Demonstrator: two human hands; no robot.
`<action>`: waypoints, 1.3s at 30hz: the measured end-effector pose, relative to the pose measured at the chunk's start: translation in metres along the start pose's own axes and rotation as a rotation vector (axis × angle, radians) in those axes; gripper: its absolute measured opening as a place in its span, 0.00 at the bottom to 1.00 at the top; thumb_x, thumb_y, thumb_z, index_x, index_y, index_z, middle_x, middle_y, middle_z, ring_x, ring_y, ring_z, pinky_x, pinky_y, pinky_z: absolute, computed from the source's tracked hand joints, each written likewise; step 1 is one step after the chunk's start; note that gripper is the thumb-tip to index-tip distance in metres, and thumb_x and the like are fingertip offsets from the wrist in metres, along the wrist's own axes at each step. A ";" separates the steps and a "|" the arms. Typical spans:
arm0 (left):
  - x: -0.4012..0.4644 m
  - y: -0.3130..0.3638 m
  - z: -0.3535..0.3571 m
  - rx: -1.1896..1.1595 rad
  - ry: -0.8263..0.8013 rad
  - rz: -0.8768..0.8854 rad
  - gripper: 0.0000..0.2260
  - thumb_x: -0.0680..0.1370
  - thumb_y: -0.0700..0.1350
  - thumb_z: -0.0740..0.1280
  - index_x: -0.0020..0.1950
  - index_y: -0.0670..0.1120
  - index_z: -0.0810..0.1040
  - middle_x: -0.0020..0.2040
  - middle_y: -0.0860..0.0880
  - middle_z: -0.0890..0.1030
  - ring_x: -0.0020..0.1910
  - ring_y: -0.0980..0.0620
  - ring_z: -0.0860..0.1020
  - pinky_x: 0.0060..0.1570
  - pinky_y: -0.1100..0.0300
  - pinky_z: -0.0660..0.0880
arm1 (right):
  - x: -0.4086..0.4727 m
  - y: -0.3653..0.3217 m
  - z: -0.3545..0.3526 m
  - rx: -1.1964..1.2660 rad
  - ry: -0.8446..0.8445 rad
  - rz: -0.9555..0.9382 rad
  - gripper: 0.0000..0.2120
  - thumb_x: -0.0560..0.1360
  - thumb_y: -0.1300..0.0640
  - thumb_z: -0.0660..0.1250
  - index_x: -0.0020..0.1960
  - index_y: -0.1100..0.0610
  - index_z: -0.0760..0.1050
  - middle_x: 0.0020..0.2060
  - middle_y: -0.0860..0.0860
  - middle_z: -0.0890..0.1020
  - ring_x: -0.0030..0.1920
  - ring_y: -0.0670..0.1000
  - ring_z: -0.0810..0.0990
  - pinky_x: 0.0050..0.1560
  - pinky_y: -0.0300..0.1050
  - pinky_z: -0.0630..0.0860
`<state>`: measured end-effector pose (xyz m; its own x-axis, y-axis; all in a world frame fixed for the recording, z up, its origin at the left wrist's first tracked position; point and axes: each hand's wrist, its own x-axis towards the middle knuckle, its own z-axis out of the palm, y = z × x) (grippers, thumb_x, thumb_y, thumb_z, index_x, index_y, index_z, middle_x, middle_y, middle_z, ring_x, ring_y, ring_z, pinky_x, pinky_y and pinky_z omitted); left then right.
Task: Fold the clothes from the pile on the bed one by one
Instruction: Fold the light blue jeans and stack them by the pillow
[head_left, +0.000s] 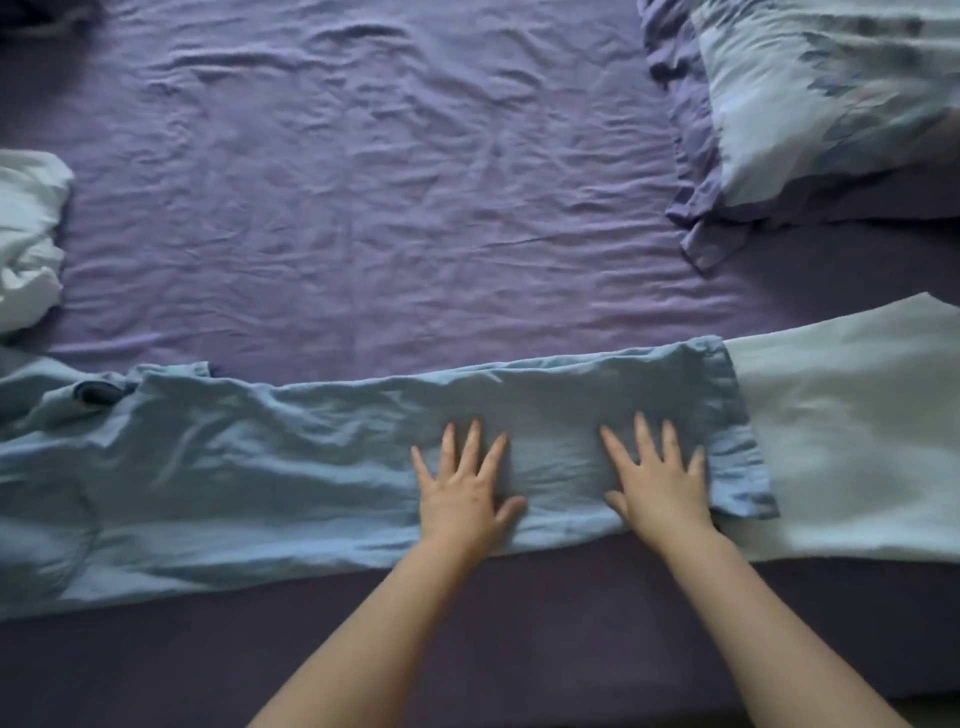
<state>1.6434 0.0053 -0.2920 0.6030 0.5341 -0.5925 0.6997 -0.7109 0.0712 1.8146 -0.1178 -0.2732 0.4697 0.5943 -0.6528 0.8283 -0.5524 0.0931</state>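
Surface: we look down on a bed (363, 208) under a wrinkled purple sheet; its near edge runs darker across the bottom of the view; of the room beyond the bed we can tell little.
Around the bed: a pale patterned pillow (831, 93) lies at the far right on a purple ruffled cover; a bunched white cloth (28, 234) sits at the left edge; something dark shows in the far left corner, too blurred to name.
Left hand: our left hand (462, 493) lies palm down on the blue garment (234, 467); its fingers are straight and spread, the thumb out to the right; it pinches nothing.
Right hand: our right hand (660, 483) lies flat just beside it, near the garment's right hem; fingers straight and fanned apart; they touch the cloth without curling round it.
Garment position: it lies along the near side of the bed, stretched flat and creased; its right end overlaps a white garment (841, 441) spread flat at the right.
Garment axis: its long axis runs left to right, parallel to the bed's near edge; the hemmed end points right; the rumpled end runs off to the left.
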 end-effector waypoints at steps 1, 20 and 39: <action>-0.001 -0.013 0.000 -0.009 -0.004 -0.036 0.39 0.73 0.70 0.56 0.77 0.59 0.41 0.78 0.51 0.38 0.76 0.44 0.36 0.68 0.32 0.38 | 0.001 -0.001 -0.005 -0.001 -0.060 0.032 0.40 0.75 0.41 0.62 0.76 0.44 0.39 0.76 0.56 0.39 0.75 0.62 0.40 0.69 0.69 0.53; -0.023 -0.279 0.002 0.040 0.073 -0.256 0.40 0.72 0.74 0.47 0.73 0.57 0.30 0.74 0.47 0.29 0.74 0.42 0.30 0.66 0.33 0.31 | 0.032 -0.268 -0.034 -0.032 0.145 -0.318 0.35 0.74 0.30 0.47 0.76 0.43 0.46 0.77 0.58 0.45 0.76 0.62 0.45 0.65 0.73 0.53; -0.125 -0.440 0.033 -0.051 0.198 -0.370 0.32 0.81 0.60 0.51 0.71 0.55 0.29 0.75 0.48 0.29 0.74 0.44 0.30 0.68 0.35 0.30 | 0.019 -0.500 -0.057 -0.111 0.302 -0.699 0.45 0.61 0.41 0.76 0.73 0.47 0.61 0.73 0.59 0.64 0.70 0.65 0.64 0.57 0.71 0.69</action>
<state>1.2479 0.2361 -0.2761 0.3663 0.8301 -0.4205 0.8979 -0.4339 -0.0744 1.4270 0.2030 -0.2888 -0.1242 0.9264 -0.3555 0.9816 0.0624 -0.1802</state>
